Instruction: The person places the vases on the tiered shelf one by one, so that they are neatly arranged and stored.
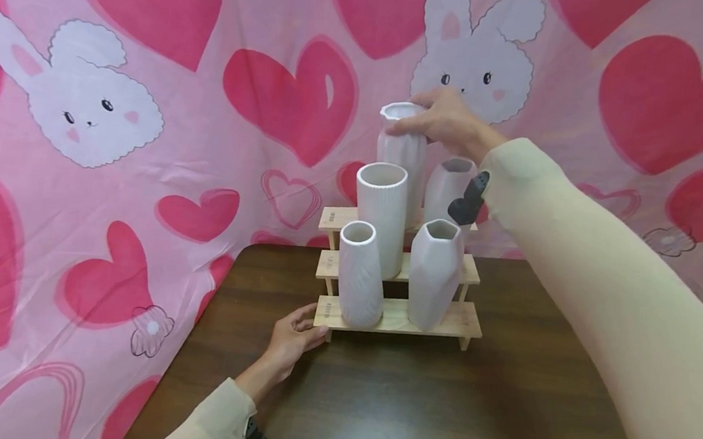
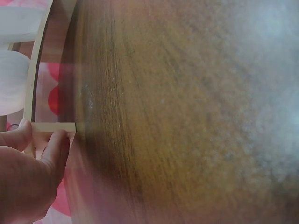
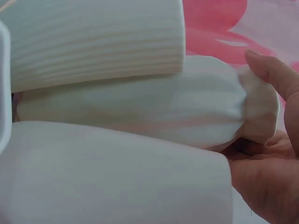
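On a three-step wooden stand (image 1: pixel 394 319) several white vases are arranged. My right hand (image 1: pixel 451 120) grips the neck of a tall fluted vase (image 1: pixel 404 153) with a wavy rim, on the top step. In the right wrist view, the thumb lies on one side of that vase's (image 3: pixel 187 107) neck and fingers reach round the other. My left hand (image 1: pixel 289 339) holds the left end of the stand's lowest step. Seen from the left wrist, its thumb touches the step and its fingers (image 2: pixel 58 149) lie against the short leg.
A ribbed cylindrical vase (image 1: pixel 382 215) occupies the middle step. A slim textured vase (image 1: pixel 361 276) and a faceted vase (image 1: pixel 436 276) stand on the lowest. Behind my right wrist is another vase (image 1: pixel 445 182). The brown table (image 1: pixel 410 406) meets a pink heart-patterned cloth (image 1: pixel 260 121).
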`<state>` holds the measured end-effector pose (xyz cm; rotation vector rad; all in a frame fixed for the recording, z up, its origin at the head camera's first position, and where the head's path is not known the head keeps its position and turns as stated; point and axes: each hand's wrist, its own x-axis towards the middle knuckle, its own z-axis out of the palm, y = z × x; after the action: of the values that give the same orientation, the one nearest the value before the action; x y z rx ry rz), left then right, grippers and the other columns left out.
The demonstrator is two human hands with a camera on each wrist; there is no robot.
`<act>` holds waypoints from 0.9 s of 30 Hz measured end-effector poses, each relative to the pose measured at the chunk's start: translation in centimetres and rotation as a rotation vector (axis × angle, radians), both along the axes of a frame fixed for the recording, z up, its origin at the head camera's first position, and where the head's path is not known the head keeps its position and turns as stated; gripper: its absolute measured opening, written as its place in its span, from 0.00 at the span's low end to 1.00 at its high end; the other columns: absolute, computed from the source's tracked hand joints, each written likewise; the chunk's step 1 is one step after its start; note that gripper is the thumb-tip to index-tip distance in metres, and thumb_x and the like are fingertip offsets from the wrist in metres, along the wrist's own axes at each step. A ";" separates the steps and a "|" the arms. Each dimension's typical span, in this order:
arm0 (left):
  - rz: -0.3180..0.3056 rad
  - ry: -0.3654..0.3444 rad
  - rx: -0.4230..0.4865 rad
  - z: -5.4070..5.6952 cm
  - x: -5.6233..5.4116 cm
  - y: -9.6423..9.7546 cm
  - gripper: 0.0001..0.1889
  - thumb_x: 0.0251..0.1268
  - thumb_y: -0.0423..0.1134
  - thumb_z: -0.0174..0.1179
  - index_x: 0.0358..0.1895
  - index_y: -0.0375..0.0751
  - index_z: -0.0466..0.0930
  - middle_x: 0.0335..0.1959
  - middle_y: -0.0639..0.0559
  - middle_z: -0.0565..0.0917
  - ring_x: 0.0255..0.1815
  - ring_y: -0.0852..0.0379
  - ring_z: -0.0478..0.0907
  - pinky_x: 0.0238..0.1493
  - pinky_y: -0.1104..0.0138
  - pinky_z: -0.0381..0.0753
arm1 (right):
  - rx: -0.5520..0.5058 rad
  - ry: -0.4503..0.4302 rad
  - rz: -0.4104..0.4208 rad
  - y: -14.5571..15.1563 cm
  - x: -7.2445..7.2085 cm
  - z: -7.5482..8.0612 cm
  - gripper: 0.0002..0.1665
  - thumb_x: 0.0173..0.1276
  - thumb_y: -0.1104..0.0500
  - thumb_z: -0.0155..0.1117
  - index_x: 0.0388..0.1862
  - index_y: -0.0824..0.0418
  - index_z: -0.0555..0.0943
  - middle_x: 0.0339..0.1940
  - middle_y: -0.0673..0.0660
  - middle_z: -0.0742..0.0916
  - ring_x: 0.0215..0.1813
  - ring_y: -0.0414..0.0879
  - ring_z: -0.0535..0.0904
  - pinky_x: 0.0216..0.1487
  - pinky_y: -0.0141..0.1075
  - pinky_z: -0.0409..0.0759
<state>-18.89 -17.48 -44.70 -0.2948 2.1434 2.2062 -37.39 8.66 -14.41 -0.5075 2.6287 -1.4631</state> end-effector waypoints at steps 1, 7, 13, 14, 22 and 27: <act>0.000 -0.001 0.000 0.0 0.0 0.0 0.30 0.63 0.27 0.62 0.68 0.32 0.65 0.49 0.35 0.82 0.45 0.47 0.82 0.52 0.53 0.82 | 0.009 0.010 0.013 0.0 0.0 0.0 0.43 0.53 0.43 0.76 0.66 0.57 0.73 0.53 0.56 0.80 0.50 0.49 0.76 0.55 0.40 0.78; -0.002 -0.007 -0.006 0.0 0.1 0.1 0.30 0.63 0.27 0.61 0.68 0.31 0.64 0.49 0.34 0.81 0.46 0.46 0.82 0.52 0.53 0.82 | 0.075 0.032 0.036 0.2 -0.1 -0.5 0.46 0.58 0.37 0.69 0.70 0.55 0.68 0.57 0.55 0.78 0.56 0.48 0.73 0.59 0.43 0.76; 0.001 -0.008 0.000 -0.1 0.0 0.2 0.30 0.63 0.26 0.61 0.68 0.31 0.64 0.48 0.34 0.82 0.45 0.47 0.82 0.51 0.54 0.83 | 0.082 0.023 0.035 0.3 -0.1 -0.6 0.49 0.58 0.35 0.68 0.73 0.53 0.64 0.62 0.54 0.76 0.59 0.49 0.71 0.62 0.45 0.75; 0.001 -0.008 0.004 -0.1 0.0 0.2 0.30 0.62 0.26 0.61 0.68 0.31 0.64 0.48 0.34 0.82 0.44 0.47 0.83 0.51 0.54 0.83 | 0.086 0.022 0.034 0.4 0.0 -0.6 0.50 0.57 0.34 0.68 0.73 0.52 0.63 0.63 0.54 0.76 0.60 0.49 0.71 0.62 0.45 0.74; -0.007 -0.006 0.012 -0.3 -0.1 0.1 0.30 0.62 0.26 0.62 0.68 0.31 0.64 0.48 0.33 0.82 0.43 0.49 0.83 0.51 0.54 0.83 | 0.090 0.009 0.064 0.5 -0.2 -0.6 0.51 0.60 0.35 0.66 0.76 0.54 0.58 0.65 0.56 0.74 0.62 0.50 0.70 0.64 0.45 0.73; -0.005 -0.008 -0.031 -0.4 -0.3 -0.2 0.30 0.61 0.27 0.63 0.68 0.31 0.65 0.50 0.32 0.81 0.44 0.47 0.83 0.51 0.55 0.83 | 0.106 0.011 0.088 2.3 0.5 -0.7 0.54 0.63 0.35 0.61 0.79 0.53 0.48 0.73 0.59 0.66 0.68 0.54 0.66 0.69 0.50 0.68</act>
<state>-19.23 -17.67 -45.07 -0.2998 2.1731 2.1675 -36.90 10.99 -15.09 -0.6137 2.6376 -1.2920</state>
